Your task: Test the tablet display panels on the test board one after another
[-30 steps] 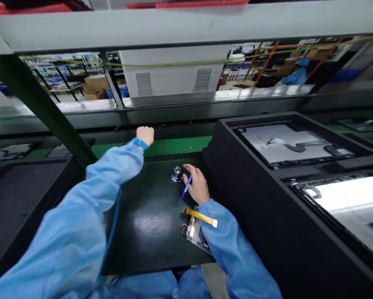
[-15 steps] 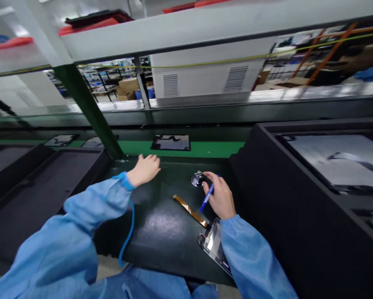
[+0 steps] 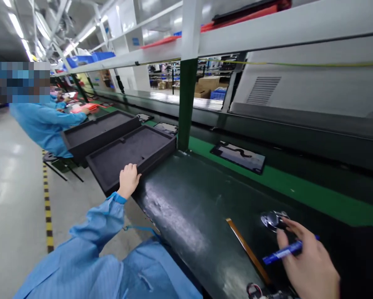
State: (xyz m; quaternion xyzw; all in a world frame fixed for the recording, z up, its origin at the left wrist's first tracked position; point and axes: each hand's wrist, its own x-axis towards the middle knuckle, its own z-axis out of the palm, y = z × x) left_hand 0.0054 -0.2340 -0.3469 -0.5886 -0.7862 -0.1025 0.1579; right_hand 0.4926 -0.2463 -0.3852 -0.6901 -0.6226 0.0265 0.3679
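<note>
My left hand (image 3: 128, 180) reaches out to the left and rests on the near edge of a black foam tray (image 3: 133, 154), fingers curled over its rim. My right hand (image 3: 307, 261) lies on the dark work mat (image 3: 199, 207) at the lower right, closed on a blue pen (image 3: 286, 251). Its fingertips touch a small shiny metal part (image 3: 272, 219). A gold flex cable (image 3: 247, 251) runs across the mat beside that hand, down to a small board (image 3: 258, 292) at the bottom edge.
A second black foam tray (image 3: 96, 131) lies beyond the first. A flat panel (image 3: 239, 155) rides the green conveyor belt (image 3: 298, 193) behind the mat. A green post (image 3: 184, 104) stands at the mat's far corner. A person in a blue coat (image 3: 40, 124) works at the far left.
My view has swung left. My left hand moved off the mat to the foam tray's edge. My right hand stayed by the metal part with the pen.
</note>
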